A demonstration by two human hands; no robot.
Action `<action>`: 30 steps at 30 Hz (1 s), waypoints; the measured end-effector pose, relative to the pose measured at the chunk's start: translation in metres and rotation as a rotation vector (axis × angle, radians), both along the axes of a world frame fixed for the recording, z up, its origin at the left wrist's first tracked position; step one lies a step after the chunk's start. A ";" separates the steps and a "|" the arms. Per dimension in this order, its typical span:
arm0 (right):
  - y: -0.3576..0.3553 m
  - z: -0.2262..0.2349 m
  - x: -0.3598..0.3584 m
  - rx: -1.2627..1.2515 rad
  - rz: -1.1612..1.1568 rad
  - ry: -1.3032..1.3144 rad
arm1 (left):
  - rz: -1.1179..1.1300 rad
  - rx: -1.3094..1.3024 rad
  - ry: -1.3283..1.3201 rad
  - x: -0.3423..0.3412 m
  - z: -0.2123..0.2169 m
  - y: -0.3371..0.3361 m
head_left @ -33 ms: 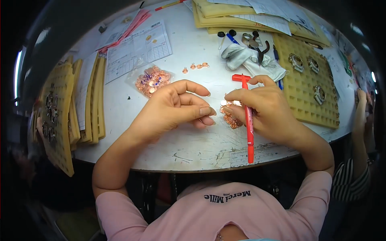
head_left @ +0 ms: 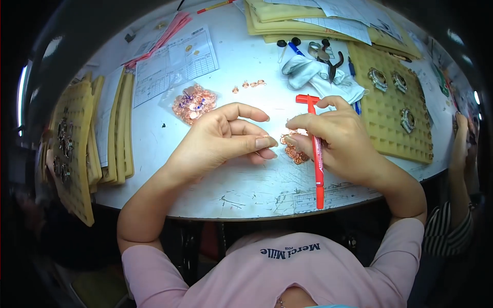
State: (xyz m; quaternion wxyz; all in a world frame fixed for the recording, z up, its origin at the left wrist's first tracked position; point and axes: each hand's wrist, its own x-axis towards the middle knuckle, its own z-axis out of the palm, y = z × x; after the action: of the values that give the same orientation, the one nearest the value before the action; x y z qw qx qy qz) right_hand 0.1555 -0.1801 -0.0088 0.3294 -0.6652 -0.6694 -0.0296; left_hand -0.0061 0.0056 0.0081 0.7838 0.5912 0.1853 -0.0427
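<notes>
My left hand [head_left: 226,134] is over the middle of the white table, thumb pressed to the fingers in a pinch. A small glint shows at its thumb tip, but whatever is pinched is too small to name. A red marker [head_left: 319,159] rests lengthwise in my right hand [head_left: 336,136], with a crosswise red piece at its far end. The right index finger and thumb hover over a small pile of round copper-coloured pieces [head_left: 295,153], partly covering it. Several more copper pieces [head_left: 246,84] lie in a short row beyond my hands.
Left of centre lies a clear bag of copper pieces [head_left: 195,102] beside printed sheets [head_left: 177,64]. Yellow foam trays [head_left: 120,133] stand at left; another tray [head_left: 390,105] with metal watch-case-like parts lies right. White gloves [head_left: 323,79] and pliers [head_left: 333,69] are behind my right hand.
My left fingertips have shifted very slightly, and the bright glint on the copper pile has dimmed. The marker keeps its place in my right hand.
</notes>
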 end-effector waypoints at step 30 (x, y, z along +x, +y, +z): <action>-0.002 0.008 0.001 -0.071 0.086 -0.049 | 0.111 0.847 -0.091 -0.005 0.007 0.020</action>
State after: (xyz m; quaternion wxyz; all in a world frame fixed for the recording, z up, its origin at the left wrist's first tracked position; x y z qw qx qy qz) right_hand 0.1569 -0.1820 -0.0006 0.2901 -0.6462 -0.7058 -0.0081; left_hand -0.0115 0.0252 0.0151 0.4803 0.8513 0.1831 0.1054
